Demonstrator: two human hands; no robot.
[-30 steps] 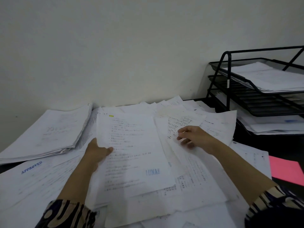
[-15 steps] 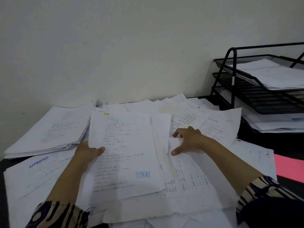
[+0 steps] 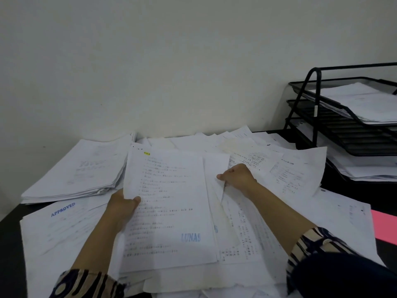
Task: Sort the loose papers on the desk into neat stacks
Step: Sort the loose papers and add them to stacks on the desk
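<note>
R hand (image 3: 237, 178) has gone from pressing sheets flat to pinching edge of next sheet (image 3: 217, 168), lifting it. L hand (image 3: 122, 206) still grips LUNAS sheet (image 3: 171, 211) over desk pile. Gathering like sheets; 1 stack (image 3: 79, 171) at left, most loose.

black desk (image 3: 9, 244) | loose papers (image 3: 300, 168) | stack (image 3: 75, 173) | tray rack (image 3: 343, 117)

loose papers (image 3: 268, 211): white printed sheets, spread in overlapping disorder over the dark desk | stamped sheet (image 3: 169, 209): blue "LUNAS" stamp low right, small yellow mark at top, lifted a little on top of the pile | stack (image 3: 79, 168): thick, rather even, far left | "APPROVED" sheet (image 3: 64, 220): flat, near left
</note>
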